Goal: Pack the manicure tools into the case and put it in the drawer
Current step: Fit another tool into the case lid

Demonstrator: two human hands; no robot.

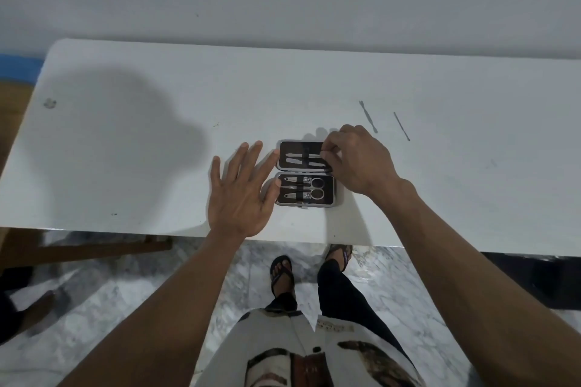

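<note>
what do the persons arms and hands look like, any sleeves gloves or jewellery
Both forearms are bare right up to the frame edge, with no sleeves in view. The left hand and right hand wear no gloves, and no rings, watch or bracelets show on the fingers or wrists.

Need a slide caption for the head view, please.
Right hand slots a tool into the open case; two tools remain on the table.
</note>
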